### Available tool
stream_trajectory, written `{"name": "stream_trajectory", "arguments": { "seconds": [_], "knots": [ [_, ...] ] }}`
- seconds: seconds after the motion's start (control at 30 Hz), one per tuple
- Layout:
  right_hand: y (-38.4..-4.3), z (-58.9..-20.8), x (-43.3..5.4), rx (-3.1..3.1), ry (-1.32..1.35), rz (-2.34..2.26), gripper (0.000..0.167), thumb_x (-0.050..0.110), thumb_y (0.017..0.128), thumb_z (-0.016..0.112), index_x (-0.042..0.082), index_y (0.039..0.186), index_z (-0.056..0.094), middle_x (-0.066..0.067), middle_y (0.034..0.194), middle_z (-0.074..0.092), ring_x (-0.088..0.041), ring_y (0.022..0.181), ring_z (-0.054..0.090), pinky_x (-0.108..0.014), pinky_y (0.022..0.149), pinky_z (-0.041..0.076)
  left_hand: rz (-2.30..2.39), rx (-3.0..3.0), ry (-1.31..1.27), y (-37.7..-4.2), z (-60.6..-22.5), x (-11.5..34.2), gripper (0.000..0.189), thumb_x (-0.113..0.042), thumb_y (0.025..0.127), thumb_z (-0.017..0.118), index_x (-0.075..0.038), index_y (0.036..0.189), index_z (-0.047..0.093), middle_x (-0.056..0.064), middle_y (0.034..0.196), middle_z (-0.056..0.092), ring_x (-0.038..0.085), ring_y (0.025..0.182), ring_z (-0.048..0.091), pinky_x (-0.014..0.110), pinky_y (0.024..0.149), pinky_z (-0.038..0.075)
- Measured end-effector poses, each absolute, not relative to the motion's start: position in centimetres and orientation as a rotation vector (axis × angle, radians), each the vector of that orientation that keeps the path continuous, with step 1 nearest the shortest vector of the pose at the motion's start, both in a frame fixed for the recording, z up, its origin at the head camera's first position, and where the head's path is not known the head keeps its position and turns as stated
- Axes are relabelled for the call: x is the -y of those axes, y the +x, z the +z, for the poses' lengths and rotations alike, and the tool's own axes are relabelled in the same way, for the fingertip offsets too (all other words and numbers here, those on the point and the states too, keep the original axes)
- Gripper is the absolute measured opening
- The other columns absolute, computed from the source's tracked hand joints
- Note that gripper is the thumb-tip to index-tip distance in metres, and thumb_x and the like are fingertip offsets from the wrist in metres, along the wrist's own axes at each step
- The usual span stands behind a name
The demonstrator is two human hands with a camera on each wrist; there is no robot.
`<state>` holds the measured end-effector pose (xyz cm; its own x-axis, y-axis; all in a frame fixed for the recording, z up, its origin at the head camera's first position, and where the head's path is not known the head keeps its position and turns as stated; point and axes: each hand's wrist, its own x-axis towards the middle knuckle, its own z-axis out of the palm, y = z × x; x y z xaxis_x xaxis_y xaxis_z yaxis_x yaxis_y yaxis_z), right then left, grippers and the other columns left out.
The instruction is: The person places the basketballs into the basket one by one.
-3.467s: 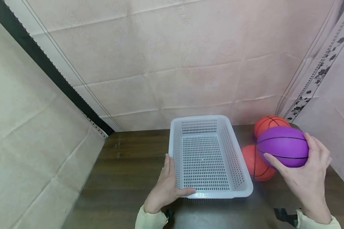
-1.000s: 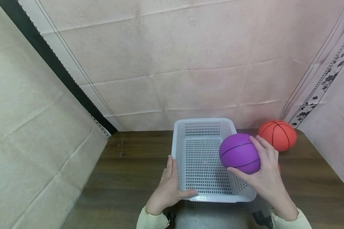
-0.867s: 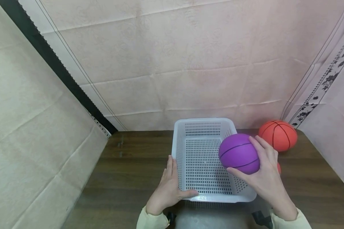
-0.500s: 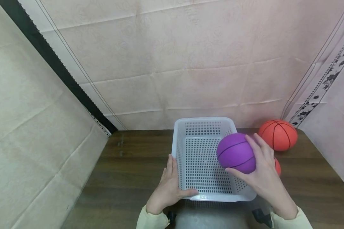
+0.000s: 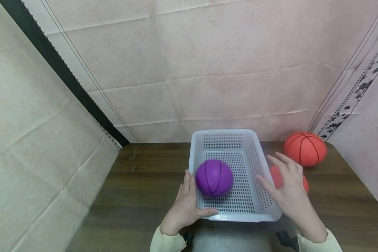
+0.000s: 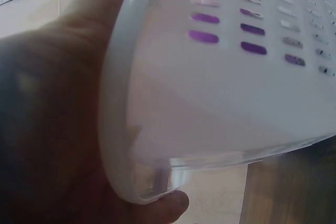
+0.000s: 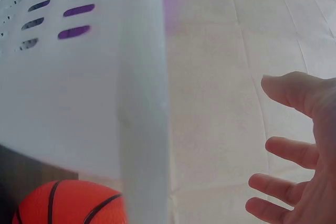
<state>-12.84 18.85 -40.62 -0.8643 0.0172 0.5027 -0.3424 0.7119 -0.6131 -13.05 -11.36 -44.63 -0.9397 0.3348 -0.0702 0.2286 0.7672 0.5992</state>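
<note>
A small purple basketball (image 5: 214,177) lies inside the white perforated plastic basket (image 5: 272,214), toward its left side. My left hand (image 5: 184,206) rests at the basket's near left corner, with straight fingers along the left wall and the thumb on the front rim. In the left wrist view the palm lies against the basket's rim (image 6: 116,103). My right hand (image 5: 288,190) hovers by the right rim with spread fingers and nothing in them, apart from the rim in the right wrist view. Behind it, partly hidden, sits an orange basketball (image 5: 276,176).
Another orange basketball (image 5: 305,148) sits at the back right of the wooden table (image 5: 145,196), near the wall corner. Pale patterned cloth (image 5: 189,70) lines the back and both sides.
My right hand has carried the purple basketball from the right to over the basket and let it go. The ball now lies inside, farther left. My left hand stays at the corner.
</note>
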Motion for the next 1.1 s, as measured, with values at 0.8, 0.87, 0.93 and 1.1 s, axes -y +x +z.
{"name": "stream_trajectory", "arguments": {
  "seconds": [0.8, 0.87, 0.93, 1.1],
  "knots": [
    [-11.5, -41.3, -21.4, 2.338, 0.112, 1.007, 0.062, 0.005, 0.073, 0.083, 0.002, 0.13, 0.058, -0.022, 0.141, 0.04, -0.041, 0.121, 0.029, -0.061, 0.083, 0.026, 0.938, -2.791, 0.429, -12.9, -44.6, 11.3, 0.137, -0.074, 0.066, 0.07, 0.003, 0.153, -0.003, 0.012, 0.158, -0.023, 0.026, 0.146, -0.009, 0.052, 0.116, 0.007],
    [-11.4, -41.3, -21.7, 2.35, 0.088, 1.003, 0.062, 0.006, 0.074, 0.082, 0.002, 0.13, 0.057, -0.022, 0.142, 0.04, -0.04, 0.122, 0.028, -0.062, 0.083, 0.026, 0.94, -2.79, 0.428, -13.0, -44.6, 11.3, 0.136, -0.074, 0.066, 0.069, 0.003, 0.153, -0.002, 0.012, 0.158, -0.022, 0.027, 0.146, -0.008, 0.053, 0.116, 0.007],
    [-11.3, -41.3, -21.9, 2.361, 0.068, 0.997, 0.062, 0.007, 0.075, 0.082, 0.002, 0.131, 0.056, -0.022, 0.142, 0.039, -0.04, 0.123, 0.026, -0.063, 0.084, 0.025, 0.935, -2.791, 0.428, -13.0, -44.6, 11.3, 0.136, -0.075, 0.066, 0.069, 0.003, 0.153, -0.002, 0.012, 0.158, -0.022, 0.027, 0.146, -0.008, 0.053, 0.116, 0.007],
    [-11.2, -41.5, -22.4, 2.382, 0.027, 0.991, 0.06, 0.012, 0.079, 0.079, 0.003, 0.133, 0.055, -0.022, 0.144, 0.036, -0.041, 0.126, 0.025, -0.067, 0.088, 0.022, 0.918, -2.798, 0.426, -13.0, -44.6, 11.3, 0.136, -0.076, 0.067, 0.068, 0.003, 0.153, 0.0, 0.013, 0.158, -0.021, 0.027, 0.146, -0.008, 0.053, 0.116, 0.007]
  ]
}}
